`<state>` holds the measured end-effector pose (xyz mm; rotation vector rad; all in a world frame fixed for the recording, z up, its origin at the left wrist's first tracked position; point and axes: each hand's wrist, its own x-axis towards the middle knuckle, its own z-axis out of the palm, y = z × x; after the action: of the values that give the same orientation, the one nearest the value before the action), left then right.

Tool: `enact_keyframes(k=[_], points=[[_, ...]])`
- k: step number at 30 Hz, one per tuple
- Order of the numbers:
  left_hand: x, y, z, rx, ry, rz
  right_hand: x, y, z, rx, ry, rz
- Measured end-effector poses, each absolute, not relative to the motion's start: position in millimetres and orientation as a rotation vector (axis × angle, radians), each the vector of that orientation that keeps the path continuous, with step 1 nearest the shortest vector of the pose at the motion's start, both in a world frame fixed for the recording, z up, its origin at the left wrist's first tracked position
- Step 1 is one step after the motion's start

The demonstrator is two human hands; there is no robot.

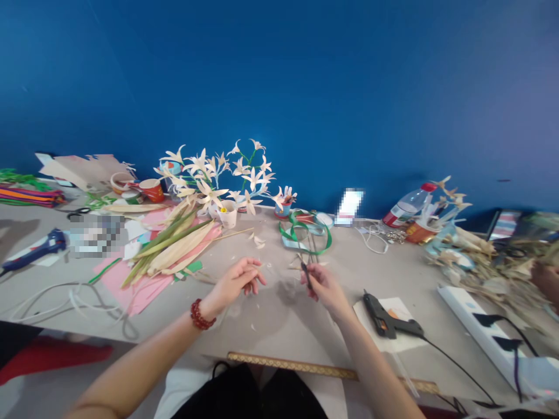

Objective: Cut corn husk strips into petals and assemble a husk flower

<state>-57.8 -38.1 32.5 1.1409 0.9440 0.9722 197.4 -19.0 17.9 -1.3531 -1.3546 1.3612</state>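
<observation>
My left hand (243, 276), with a red beaded bracelet on its wrist, is over the middle of the table. Its fingers are loosely bent and apart, with nothing visible between them. My right hand (321, 284) grips what look like black-handled scissors (305, 269), their narrow end pointing away from me. Just beyond lies a loop of green ribbon (324, 248). Pale scraps (258, 240) are scattered on the tabletop. Left of my left hand, dried corn husks (174, 250) rest on pink paper (144, 291).
White husk flowers (207, 177) stand in cups along the blue wall. A black glue gun (388, 320) lies right of my right arm, near a white power strip (476, 331). A blue glue gun (37, 251) is at far left. Another person's hand (545, 282) shows at the right edge.
</observation>
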Motion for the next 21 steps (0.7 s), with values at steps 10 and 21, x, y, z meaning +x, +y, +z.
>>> enact_keyframes(k=[10,21], points=[[-53,-44,35,0.79,0.836,1.171,129,-60,20,-1.173,-1.567,1.584],[-63,-49,29,0.915,0.974,1.283,103,-57,5,-1.14,-1.686,1.436]])
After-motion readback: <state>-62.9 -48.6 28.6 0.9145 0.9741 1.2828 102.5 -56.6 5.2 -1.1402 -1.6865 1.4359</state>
